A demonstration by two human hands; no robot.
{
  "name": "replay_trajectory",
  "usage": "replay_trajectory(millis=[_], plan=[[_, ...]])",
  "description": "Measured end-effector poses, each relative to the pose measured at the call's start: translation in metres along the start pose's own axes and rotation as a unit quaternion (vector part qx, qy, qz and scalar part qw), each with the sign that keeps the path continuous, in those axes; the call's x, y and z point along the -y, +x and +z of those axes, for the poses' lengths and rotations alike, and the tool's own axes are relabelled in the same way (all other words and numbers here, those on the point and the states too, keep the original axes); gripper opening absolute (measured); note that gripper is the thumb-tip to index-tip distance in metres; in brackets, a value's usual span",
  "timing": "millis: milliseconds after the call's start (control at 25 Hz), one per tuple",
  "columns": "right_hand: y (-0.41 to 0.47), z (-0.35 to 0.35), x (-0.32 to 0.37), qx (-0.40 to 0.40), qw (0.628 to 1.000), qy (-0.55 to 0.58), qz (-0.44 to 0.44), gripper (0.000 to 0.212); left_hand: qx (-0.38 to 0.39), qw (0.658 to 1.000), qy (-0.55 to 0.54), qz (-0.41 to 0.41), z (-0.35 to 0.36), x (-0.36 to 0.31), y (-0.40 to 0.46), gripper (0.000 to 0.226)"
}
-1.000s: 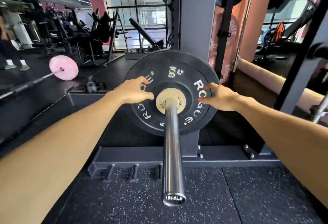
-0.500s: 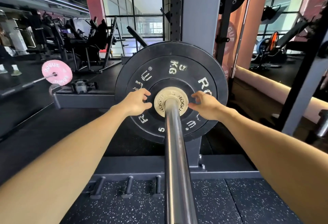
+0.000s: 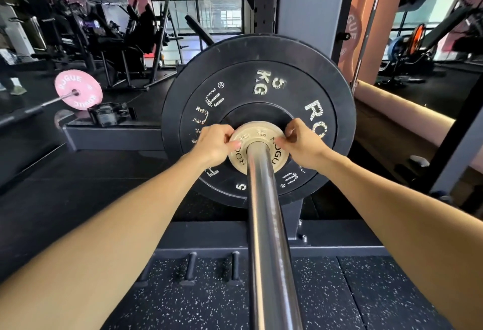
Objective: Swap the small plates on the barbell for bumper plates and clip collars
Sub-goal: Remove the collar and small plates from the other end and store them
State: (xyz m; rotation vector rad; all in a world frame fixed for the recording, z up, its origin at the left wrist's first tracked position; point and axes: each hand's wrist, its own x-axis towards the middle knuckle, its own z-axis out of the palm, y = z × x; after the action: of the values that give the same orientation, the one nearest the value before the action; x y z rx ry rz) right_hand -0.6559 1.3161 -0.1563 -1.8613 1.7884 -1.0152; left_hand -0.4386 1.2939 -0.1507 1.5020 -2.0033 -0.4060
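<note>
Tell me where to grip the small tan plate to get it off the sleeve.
Grip the small tan plate by its rim at left and right, as the left hand and right hand pinch it. It sits flat against the black bumper plate, so only the edge is open.

pink plate [image 3: 78, 89] on far bar, left | grey rack upright [image 3: 304, 0] behind | speckled floor mat [image 3: 196, 303] below

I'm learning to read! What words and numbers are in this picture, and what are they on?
"ROGUE", "5 KG", "5": big black rubber bumper plate.
"ROGUE": small cream metal plate on the steel bar; its tiny numbers are too small to read.
"ROGUE", twice: round pink plate.
"OGUE": salmon-pink pillar, first letter hidden.
</note>
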Motion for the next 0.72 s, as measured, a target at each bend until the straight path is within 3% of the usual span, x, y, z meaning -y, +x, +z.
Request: replay_trajectory(millis=[240, 360, 720], plan=[[-0.036, -0.007, 0.003, 0.053, 0.998, -0.010, -0.012, 0.015, 0.050, 0.999, -0.009, 0.004, -0.007, -0.012, -0.034, 0.008], [-0.065, -0.011, 0.009, 0.060, 0.998, 0.014, -0.012, 0.011, 0.045, 0.999, 0.008, 0.011, -0.009, -0.019, -0.061, 0.018], [-0.159, -0.022, 0.027, 0.043, 0.999, 0.010, -0.007, 0.009, 0.026, 0.999, 0.019, 0.027, -0.019, -0.036, -0.152, 0.005]])
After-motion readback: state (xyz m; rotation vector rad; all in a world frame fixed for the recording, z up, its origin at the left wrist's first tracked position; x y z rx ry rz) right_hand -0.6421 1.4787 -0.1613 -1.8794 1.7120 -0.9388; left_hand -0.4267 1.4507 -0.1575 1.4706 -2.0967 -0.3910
